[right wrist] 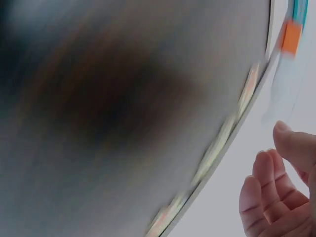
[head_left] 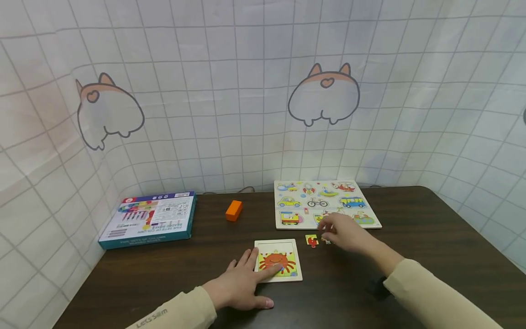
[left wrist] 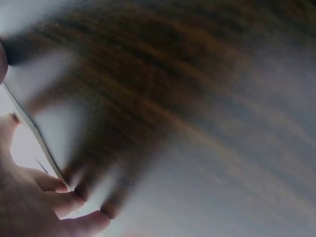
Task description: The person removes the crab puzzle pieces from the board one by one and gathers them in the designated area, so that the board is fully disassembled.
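A small square wooden jigsaw tray with a red crab picture lies near the front of the table. My left hand rests flat beside and over it, index finger extended onto the crab; other fingertips are at the tray's left edge. My right hand hovers to the right, fingers loosely bent. In the right wrist view its thumb and fingers stand apart with nothing between them. Below its fingertips lies a loose puzzle piece, partly hidden. A second piece, red on yellow-green, sits between that one and the tray.
Behind my right hand lies a large peg puzzle board with vehicle pictures. An orange block stands left of it. A flat teal box occupies the table's left side. A white grid-patterned curtain hangs behind the dark table.
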Demonstrator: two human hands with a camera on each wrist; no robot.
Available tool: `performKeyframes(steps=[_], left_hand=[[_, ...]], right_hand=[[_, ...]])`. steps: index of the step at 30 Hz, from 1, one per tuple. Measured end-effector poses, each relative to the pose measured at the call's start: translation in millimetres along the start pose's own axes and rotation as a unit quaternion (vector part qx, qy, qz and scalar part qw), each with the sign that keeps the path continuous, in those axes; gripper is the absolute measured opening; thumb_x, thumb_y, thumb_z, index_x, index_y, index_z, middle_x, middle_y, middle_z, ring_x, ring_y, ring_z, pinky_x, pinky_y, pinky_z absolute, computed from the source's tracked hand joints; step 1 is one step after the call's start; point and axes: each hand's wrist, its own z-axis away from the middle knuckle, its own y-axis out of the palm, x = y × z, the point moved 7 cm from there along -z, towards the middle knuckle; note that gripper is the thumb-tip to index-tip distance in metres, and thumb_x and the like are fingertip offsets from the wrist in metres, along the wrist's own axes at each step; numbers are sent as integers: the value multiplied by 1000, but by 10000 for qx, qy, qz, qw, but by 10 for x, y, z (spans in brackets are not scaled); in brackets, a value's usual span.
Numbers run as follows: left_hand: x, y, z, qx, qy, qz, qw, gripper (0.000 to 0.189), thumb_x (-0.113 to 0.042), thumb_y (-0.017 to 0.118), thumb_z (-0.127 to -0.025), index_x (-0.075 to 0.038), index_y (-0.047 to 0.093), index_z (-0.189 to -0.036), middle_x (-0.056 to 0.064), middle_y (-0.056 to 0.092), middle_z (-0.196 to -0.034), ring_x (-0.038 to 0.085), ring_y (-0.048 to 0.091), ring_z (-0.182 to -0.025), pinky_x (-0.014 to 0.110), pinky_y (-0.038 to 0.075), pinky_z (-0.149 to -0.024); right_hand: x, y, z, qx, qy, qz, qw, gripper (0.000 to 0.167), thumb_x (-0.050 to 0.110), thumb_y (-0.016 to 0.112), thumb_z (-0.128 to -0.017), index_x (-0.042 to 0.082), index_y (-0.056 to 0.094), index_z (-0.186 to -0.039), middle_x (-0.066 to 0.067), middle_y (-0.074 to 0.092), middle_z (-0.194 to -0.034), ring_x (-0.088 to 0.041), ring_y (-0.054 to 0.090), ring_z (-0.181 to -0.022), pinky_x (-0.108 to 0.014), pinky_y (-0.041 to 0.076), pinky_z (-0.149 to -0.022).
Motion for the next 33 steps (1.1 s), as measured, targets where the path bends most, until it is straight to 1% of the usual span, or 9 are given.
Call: performKeyframes(steps=[4, 7, 11, 15, 18, 22, 26, 29, 33], left_hand=[[-80, -66, 80, 76, -9, -83, 9999, 77, -64, 69, -88, -58, 30, -153, 22, 12, -170, 44, 15, -156, 71, 24, -117], [-64, -27, 45, 77, 122, -146, 9998, 77, -67, 66, -88, -59, 28, -154, 22, 11, -171, 45, 14, -157, 72, 25, -116], [-62, 16, 16, 139, 190, -153, 9996, 74, -69, 62, -90, -60, 25, -154, 21, 8, -171, 44, 12, -157, 73, 24, -116], [-134, -25, 59, 162, 127, -165, 9997, 73, -66, 64, -91, -57, 29, -155, 20, 9, -171, 44, 12, -158, 72, 24, -117], [-181, -70, 89, 133, 47, -215, 9997, 73, -63, 67, -90, -54, 34, -154, 20, 12, -171, 43, 14, -157, 70, 25, -117], [-183, -94, 94, 213, 43, -307, 9993, 74, -63, 67, -90, -54, 33, -155, 21, 11, -171, 43, 14, -157, 71, 25, -117], [-135, -73, 58, 239, 84, -344, 9991, 75, -67, 64, -89, -56, 29, -155, 21, 10, -171, 44, 13, -157, 72, 25, -116], [-69, -32, 10, 193, 61, -328, 9993, 75, -69, 64, -88, -59, 28, -153, 19, 10, -172, 43, 13, -158, 72, 24, -117], [33, 36, -51, 207, 26, -309, 9993, 76, -73, 62, -87, -65, 23, -151, 17, 7, -172, 42, 11, -158, 72, 24, -117]], right_hand=[[460, 318, -151, 496, -393, -106, 9979, 12, 8, 73, -93, 7, 74, -105, 1, 67, -90, -9, 55, -77, -26, 49, -70], [726, 561, -238, 910, -721, -53, 9932, 14, 11, 73, -94, 8, 74, -108, 0, 66, -93, -8, 56, -78, -25, 50, -70], [923, 757, -339, 1237, -685, 90, 9899, 18, 17, 76, -93, 10, 74, -110, -3, 65, -100, -10, 57, -83, -28, 52, -77], [982, 829, -396, 1353, -353, 154, 9901, 16, 20, 78, -92, 12, 74, -105, -2, 63, -98, -12, 56, -85, -32, 53, -81], [990, 846, -408, 1386, -179, 64, 9902, 13, 19, 79, -91, 11, 72, -99, -1, 60, -95, -13, 54, -82, -32, 52, -78], [1004, 832, -411, 1303, -89, -163, 9913, 11, 15, 78, -91, 11, 68, -94, -1, 57, -92, -14, 52, -79, -31, 49, -73], [1034, 819, -411, 1185, -146, -525, 9915, 17, 11, 78, -91, 12, 61, -89, 0, 57, -83, -13, 53, -71, -27, 46, -63], [1048, 819, -412, 1140, -177, -821, 9899, 17, 8, 76, -91, 13, 60, -87, 1, 59, -74, -12, 54, -61, -25, 44, -54], [1028, 805, -434, 1091, -87, -1043, 9885, 15, 10, 75, -93, 15, 63, -85, 4, 61, -72, -11, 55, -61, -24, 45, -55]])
